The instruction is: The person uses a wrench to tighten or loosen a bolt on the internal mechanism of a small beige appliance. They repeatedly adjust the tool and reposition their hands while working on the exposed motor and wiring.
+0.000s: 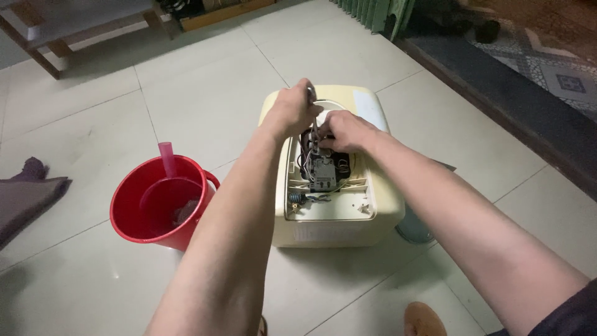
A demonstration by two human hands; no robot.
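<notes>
Two hands work inside one cream appliance (336,211): left hand (292,112) fingers clamped on a metal tool (313,118), right hand (348,130) grip unclear.

Camera, one only: I have the head view, worn high and pitched steeply down and forward over both forearms. Range: close; my left hand (292,112) and right hand (345,129) sit just above frame centre on a cream appliance casing (339,218). Field: tiled floor (205,93) to every edge, red bucket (155,208) at left. No second view overlaps it.
</notes>
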